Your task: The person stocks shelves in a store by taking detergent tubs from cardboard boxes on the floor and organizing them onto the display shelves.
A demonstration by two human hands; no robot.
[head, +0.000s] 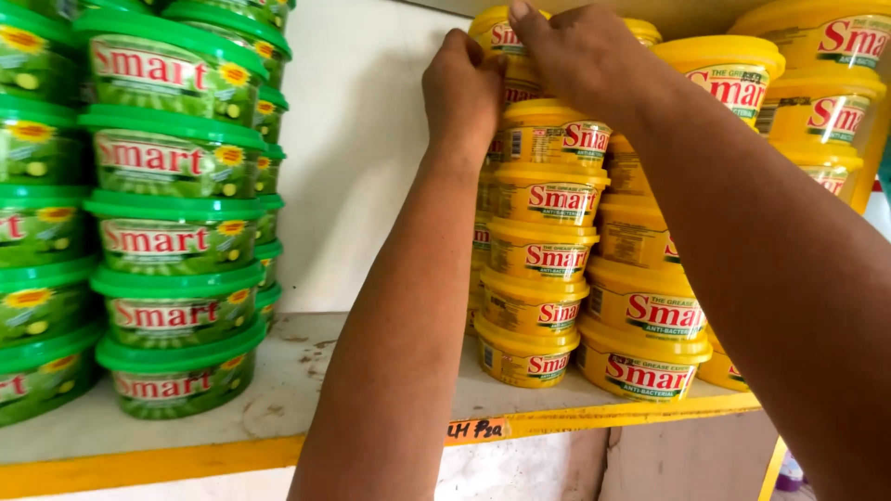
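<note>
Upper centre of frame, my left hand [461, 88] and right hand [566, 51] close their fingers on the top yellow tub [501, 37]; the yellow stacks [543, 250] below already stand stacked, and this tub is not yet let go.

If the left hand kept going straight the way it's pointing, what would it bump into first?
Most likely nothing new: the left hand already seems to touch the top yellow tub of the tall stack. Pushing on would press into that tub, though depth is hard to judge.

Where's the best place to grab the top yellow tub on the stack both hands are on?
Probably by the sides of the top yellow tub, just under its lid rim, coming from the front. The left hand and right hand already flank it; neighbouring yellow stacks crowd its right.
</note>
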